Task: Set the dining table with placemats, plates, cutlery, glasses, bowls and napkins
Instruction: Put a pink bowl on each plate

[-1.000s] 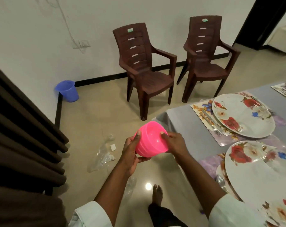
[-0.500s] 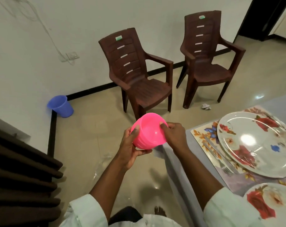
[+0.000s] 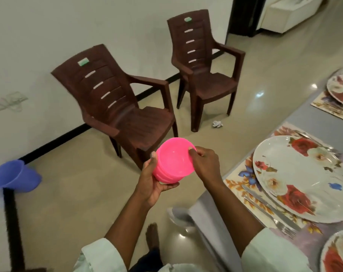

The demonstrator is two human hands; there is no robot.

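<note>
A stack of bowls (image 3: 174,160) sits between both hands, left of the table (image 3: 312,122). On the table, a plate (image 3: 302,175) lies on a placemat (image 3: 239,179), with a knife (image 3: 272,209) and fork (image 3: 270,218) on the plate's near side. Two chairs (image 3: 127,107) stand beyond the table.

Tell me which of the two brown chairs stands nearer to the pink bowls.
The left chair, its seat just behind the pink bowls; the other chair stands farther back, by the doorway.

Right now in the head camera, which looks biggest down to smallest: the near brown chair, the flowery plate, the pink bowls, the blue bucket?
1. Near brown chair
2. Flowery plate
3. Blue bucket and pink bowls look alike; the bowls sit nearer the camera, so no ranking.
</note>
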